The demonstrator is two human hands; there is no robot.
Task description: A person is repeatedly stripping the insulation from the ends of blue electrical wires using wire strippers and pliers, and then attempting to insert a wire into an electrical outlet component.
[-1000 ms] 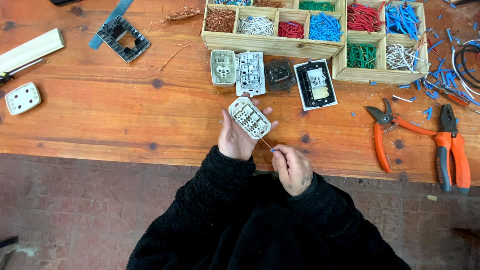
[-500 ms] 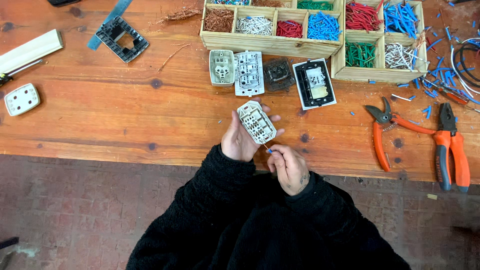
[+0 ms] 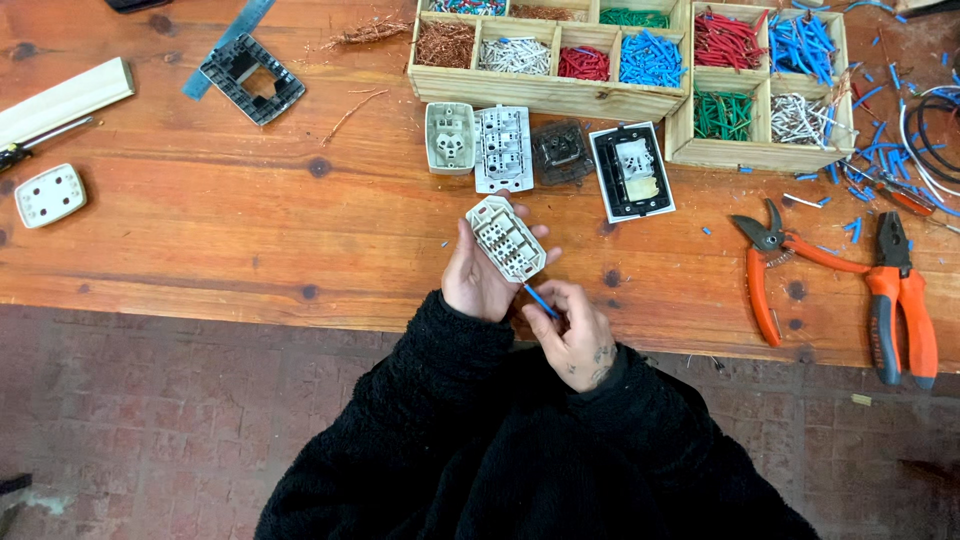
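Far left on the wooden bench (image 3: 200,230) there's a small white cover plate (image 3: 50,194), further in a black frame (image 3: 252,78). Near the bench's front edge, the left hand (image 3: 480,280) is wrapped around a white socket module (image 3: 506,238), terminals up. Looks like light, rigid plastic, best gripped by the side edges. The right hand (image 3: 575,330) pinches a short blue wire (image 3: 538,299), thin and bendy, just beside the module's near end. Orange cutters (image 3: 775,265) and pliers (image 3: 900,300) lie far right.

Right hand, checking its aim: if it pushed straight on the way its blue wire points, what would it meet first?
Probably the white socket module held in the left hand; the right hand aims its blue wire at its lower edge.
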